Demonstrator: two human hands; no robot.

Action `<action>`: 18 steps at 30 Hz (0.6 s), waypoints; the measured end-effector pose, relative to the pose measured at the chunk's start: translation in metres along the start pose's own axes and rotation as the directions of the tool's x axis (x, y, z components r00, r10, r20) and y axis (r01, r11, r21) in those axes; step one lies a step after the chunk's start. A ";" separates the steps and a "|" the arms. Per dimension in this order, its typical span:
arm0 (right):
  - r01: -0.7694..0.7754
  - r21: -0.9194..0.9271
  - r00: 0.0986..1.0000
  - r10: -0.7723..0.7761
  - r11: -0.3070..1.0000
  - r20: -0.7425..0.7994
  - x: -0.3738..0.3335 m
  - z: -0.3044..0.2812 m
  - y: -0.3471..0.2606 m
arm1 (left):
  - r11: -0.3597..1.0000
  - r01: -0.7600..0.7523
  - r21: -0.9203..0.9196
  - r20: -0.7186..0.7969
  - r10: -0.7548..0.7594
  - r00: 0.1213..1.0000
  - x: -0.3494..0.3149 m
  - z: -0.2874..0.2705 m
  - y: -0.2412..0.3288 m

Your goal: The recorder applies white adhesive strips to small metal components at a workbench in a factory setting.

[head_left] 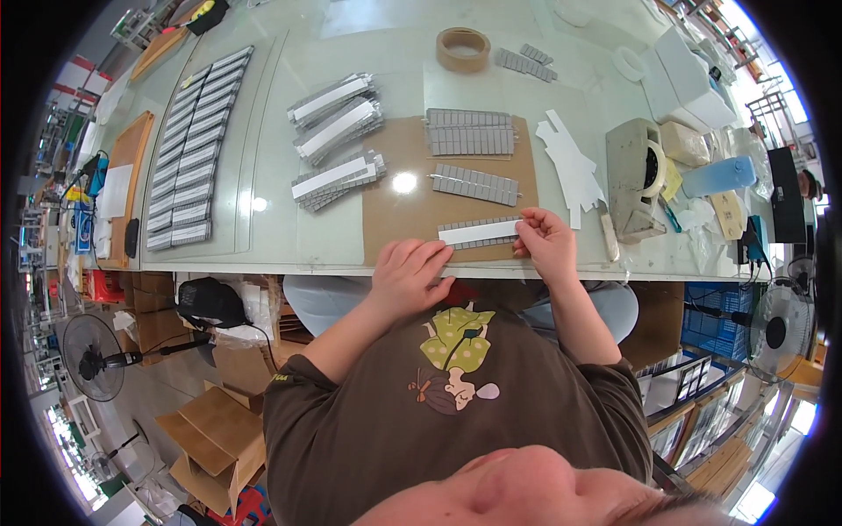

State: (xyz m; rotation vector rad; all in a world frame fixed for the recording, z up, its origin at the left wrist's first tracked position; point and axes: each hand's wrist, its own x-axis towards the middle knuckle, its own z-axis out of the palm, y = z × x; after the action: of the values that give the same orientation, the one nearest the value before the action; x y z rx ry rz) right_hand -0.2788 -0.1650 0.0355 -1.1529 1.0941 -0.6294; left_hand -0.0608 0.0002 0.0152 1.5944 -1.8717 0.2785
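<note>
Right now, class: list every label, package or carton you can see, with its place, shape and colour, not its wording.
White label strip: long, narrow, on a grey block strip at the table's near edge, between left hand and right hand.
Labelled grey bundles: white strips on top, mid-table left.
White label pieces: loose pile, right of brown board.
Open brown cartons: floor, lower left.

On the brown board (395, 188) at the table's (263, 232) near edge, the left hand (406, 273) presses flat beside a grey strip (480, 233), while the right hand (545, 240) pinches its white label's end.
</note>
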 end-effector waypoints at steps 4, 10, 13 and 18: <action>0.123 0.000 0.987 -0.122 0.992 -0.109 -0.009 -0.010 0.006 | 1.000 0.013 0.017 0.025 -0.013 1.000 -0.002 0.000 -0.001; 0.388 -0.223 0.876 -0.433 0.894 -0.213 -0.017 -0.045 0.028 | 1.000 0.001 0.021 0.021 -0.002 1.000 -0.004 0.001 -0.003; 0.511 -0.621 0.626 -0.752 0.595 -0.206 -0.022 -0.066 0.015 | 1.000 0.003 0.029 0.020 -0.003 1.000 -0.003 0.000 -0.002; 0.240 -0.970 0.107 -0.994 0.051 -0.026 -0.010 -0.135 -0.031 | 0.999 0.009 0.042 0.012 -0.009 1.000 -0.003 0.001 -0.001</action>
State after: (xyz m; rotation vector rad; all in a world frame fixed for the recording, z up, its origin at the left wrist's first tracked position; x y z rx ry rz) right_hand -0.4028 -0.2207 0.0663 -2.6235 1.5064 -1.7975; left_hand -0.0603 0.0020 0.0124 1.6356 -1.8786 0.3068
